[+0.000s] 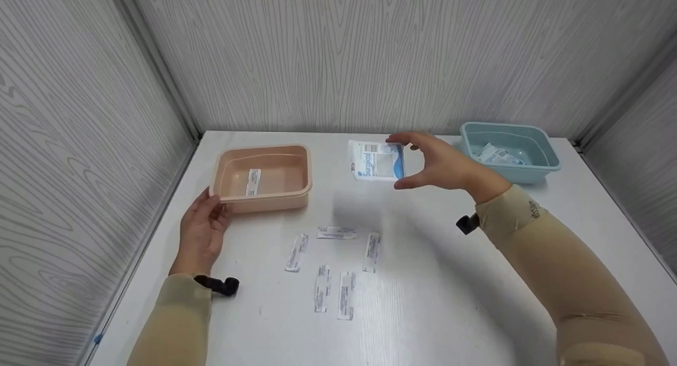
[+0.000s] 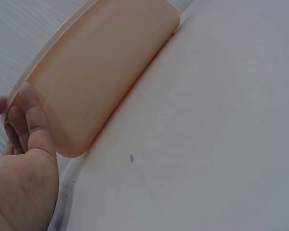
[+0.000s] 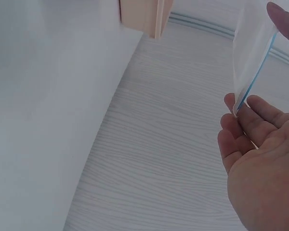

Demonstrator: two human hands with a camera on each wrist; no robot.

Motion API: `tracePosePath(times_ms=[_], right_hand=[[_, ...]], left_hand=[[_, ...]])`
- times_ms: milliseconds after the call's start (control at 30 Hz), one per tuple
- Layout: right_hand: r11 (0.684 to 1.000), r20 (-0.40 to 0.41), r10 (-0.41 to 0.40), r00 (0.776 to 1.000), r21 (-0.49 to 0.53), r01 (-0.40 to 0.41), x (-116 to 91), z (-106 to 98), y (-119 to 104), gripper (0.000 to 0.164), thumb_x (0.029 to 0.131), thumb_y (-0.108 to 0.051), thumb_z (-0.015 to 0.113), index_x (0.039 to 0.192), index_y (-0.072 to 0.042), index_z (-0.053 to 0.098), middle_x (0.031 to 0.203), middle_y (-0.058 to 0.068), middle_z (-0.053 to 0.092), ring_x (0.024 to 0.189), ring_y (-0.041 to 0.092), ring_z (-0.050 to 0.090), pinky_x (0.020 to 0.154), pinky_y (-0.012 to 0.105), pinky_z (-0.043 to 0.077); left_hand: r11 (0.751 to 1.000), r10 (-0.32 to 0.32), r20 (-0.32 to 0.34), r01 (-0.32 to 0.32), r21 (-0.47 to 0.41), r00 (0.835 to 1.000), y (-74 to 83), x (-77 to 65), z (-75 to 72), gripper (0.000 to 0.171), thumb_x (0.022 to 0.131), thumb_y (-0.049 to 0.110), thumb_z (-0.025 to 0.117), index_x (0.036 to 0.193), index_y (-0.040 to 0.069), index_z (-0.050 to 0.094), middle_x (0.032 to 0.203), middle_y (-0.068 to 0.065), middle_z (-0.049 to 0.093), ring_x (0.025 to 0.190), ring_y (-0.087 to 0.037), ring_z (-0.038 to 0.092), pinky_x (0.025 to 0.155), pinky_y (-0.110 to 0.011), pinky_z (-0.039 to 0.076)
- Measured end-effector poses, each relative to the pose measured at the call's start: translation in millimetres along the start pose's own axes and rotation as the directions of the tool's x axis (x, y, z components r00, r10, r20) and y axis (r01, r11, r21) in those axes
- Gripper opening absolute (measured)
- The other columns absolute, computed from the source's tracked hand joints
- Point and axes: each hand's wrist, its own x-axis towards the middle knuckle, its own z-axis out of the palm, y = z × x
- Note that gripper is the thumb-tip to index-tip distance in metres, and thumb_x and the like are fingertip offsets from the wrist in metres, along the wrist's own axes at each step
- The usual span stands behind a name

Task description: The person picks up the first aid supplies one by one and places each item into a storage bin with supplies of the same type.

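Observation:
In the head view my right hand (image 1: 441, 162) holds a flat white-and-blue packet (image 1: 375, 161) marked "Surgical" by its right edge, thumb below and fingers above, raised over the table. The right wrist view shows the packet (image 3: 253, 53) edge-on between thumb and fingers. My left hand (image 1: 203, 228) grips the near left corner of a peach plastic basin (image 1: 264, 203), thumb at the rim. In the left wrist view the fingers (image 2: 36, 118) curl under the basin's rim. A narrow white sachet (image 1: 254, 181) lies inside this basin.
Several narrow printed sachets (image 1: 346, 295) lie on the white table (image 1: 423, 323) in front of the basin. A light blue basin (image 1: 529, 173) at the back right contains white-and-blue packets (image 1: 500, 155). Wood-grained panels (image 1: 328, 59) stand behind and at both sides.

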Motion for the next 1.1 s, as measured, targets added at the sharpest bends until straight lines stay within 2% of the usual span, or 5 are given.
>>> tracePosePath(times_ms=[167, 400, 600, 900, 1100], right_hand=[[0.999, -0.012, 0.05, 0.999, -0.001, -0.05, 2.2, -6.7, 7.5, 0.097, 0.087, -0.03, 0.1, 0.169, -0.02, 0.05, 0.173, 0.003, 0.051, 0.157, 0.035, 0.044, 0.133, 0.065, 0.04], [0.996, -0.036, 0.08, 0.996, 0.03, -0.079, 4.5, -3.2, 36.5, 0.094, 0.088, -0.028, 0.099, 0.168, -0.014, 0.051, 0.171, 0.008, 0.053, 0.156, 0.038, 0.045, 0.134, 0.064, 0.037], [0.991, -0.061, 0.125, 0.99, 0.053, -0.122, 4.3, 0.1, 58.6, 0.094, 0.089, -0.03, 0.098, 0.168, -0.011, 0.051, 0.172, 0.011, 0.052, 0.159, 0.037, 0.044, 0.136, 0.063, 0.034], [0.962, -0.081, 0.269, 0.96, 0.075, -0.263, 2.4, -8.2, 85.8, 0.101, 0.092, -0.038, 0.097, 0.174, -0.014, 0.042, 0.179, 0.013, 0.042, 0.166, 0.045, 0.034, 0.137, 0.068, 0.034], [0.934, -0.121, 0.356, 0.927, 0.08, -0.348, -1.1, -21.3, 99.6, 0.105, 0.092, -0.044, 0.096, 0.175, -0.016, 0.039, 0.181, 0.013, 0.04, 0.167, 0.045, 0.034, 0.137, 0.07, 0.031]], left_hand=[[1.0, 0.003, -0.006, -0.003, -0.007, 1.0, -0.5, 0.7, 0.0, 0.063, 0.11, 0.008, 0.074, 0.168, 0.016, 0.051, 0.151, -0.005, 0.056, 0.127, -0.013, 0.066, 0.104, -0.021, 0.064], [1.0, 0.001, -0.003, -0.001, -0.005, 1.0, 0.0, -1.6, -2.5, 0.063, 0.11, 0.009, 0.073, 0.168, 0.017, 0.049, 0.154, -0.005, 0.052, 0.13, -0.013, 0.064, 0.104, -0.02, 0.063], [1.0, -0.01, -0.021, 0.01, -0.004, 1.0, 0.2, -6.0, -6.0, 0.062, 0.109, 0.008, 0.075, 0.166, 0.018, 0.052, 0.157, -0.005, 0.052, 0.142, -0.015, 0.063, 0.105, -0.02, 0.063], [1.0, -0.014, -0.02, 0.014, 0.0, 1.0, 0.2, -6.1, -7.6, 0.066, 0.108, 0.008, 0.076, 0.168, 0.018, 0.05, 0.157, -0.005, 0.051, 0.144, -0.017, 0.062, 0.104, -0.021, 0.064], [1.0, -0.022, -0.026, 0.022, -0.008, 0.999, 1.1, -6.0, -7.2, 0.067, 0.108, 0.007, 0.076, 0.168, 0.018, 0.05, 0.156, -0.005, 0.052, 0.144, -0.016, 0.062, 0.103, -0.021, 0.064]])
